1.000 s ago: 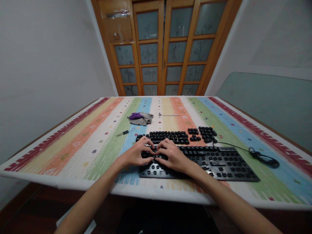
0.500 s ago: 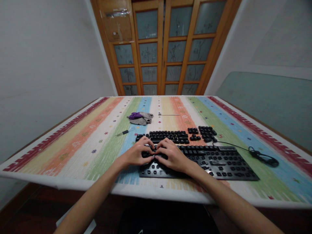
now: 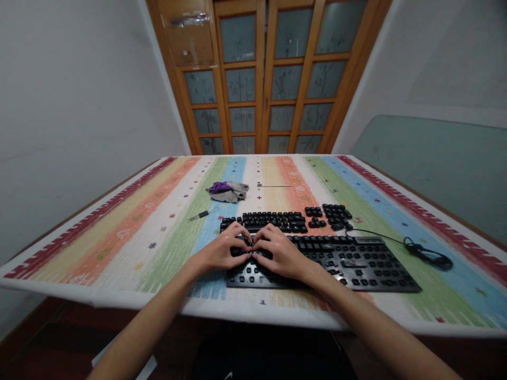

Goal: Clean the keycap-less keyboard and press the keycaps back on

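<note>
A black keyboard [image 3: 376, 274] lies near the front of the table, its middle and right showing bare key stems with the caps off, while a row of caps still sits along its back edge. My left hand [image 3: 226, 249] and my right hand [image 3: 278, 252] are both over its left part. Their fingers are bent, and the fingertips of the two hands meet close together at the keys. Whatever is between the fingertips is too small and covered to make out. Behind the keyboard, loose black keycaps [image 3: 273, 220] stand in rows grouped like a key layout.
A grey and purple cloth [image 3: 229, 192] lies farther back, with a thin rod-like tool [image 3: 275, 186] to its right. A wire keycap puller [image 3: 203, 214] lies left of the keycaps. The keyboard's coiled cable [image 3: 430, 257] rests on the right of the striped tablecloth [image 3: 166, 253].
</note>
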`<move>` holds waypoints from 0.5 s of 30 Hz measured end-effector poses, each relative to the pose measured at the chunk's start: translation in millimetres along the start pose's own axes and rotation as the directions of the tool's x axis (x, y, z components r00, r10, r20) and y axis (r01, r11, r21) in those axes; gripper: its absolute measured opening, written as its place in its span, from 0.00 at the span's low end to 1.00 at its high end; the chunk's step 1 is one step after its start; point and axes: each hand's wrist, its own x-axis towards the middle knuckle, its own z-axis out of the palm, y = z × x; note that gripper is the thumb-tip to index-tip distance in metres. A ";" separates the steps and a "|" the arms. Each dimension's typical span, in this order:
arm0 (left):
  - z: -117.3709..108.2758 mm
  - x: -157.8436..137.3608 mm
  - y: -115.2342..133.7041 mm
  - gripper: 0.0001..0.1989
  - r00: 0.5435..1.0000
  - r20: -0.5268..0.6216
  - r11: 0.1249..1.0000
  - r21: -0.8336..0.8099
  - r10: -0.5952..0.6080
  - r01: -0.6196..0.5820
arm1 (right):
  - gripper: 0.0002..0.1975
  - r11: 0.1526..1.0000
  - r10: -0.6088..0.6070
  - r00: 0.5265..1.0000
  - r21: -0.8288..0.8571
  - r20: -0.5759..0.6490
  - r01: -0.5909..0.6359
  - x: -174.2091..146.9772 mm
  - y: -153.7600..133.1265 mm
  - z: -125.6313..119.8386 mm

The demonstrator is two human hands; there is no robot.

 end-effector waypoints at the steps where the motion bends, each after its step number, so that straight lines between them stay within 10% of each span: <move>1: -0.2 0.0 0.1 0.04 1.000 0.004 1.000 0.000 -0.004 0.004 | 0.05 1.000 -0.001 1.000 0.001 -0.003 0.001 0.0 0.1 0.3; 15: -1.4 -2.1 -4.4 0.04 0.998 0.016 0.998 -0.008 -0.063 0.063 | 0.04 1.000 -0.020 1.000 -0.009 0.011 0.021 0.5 -0.4 3.3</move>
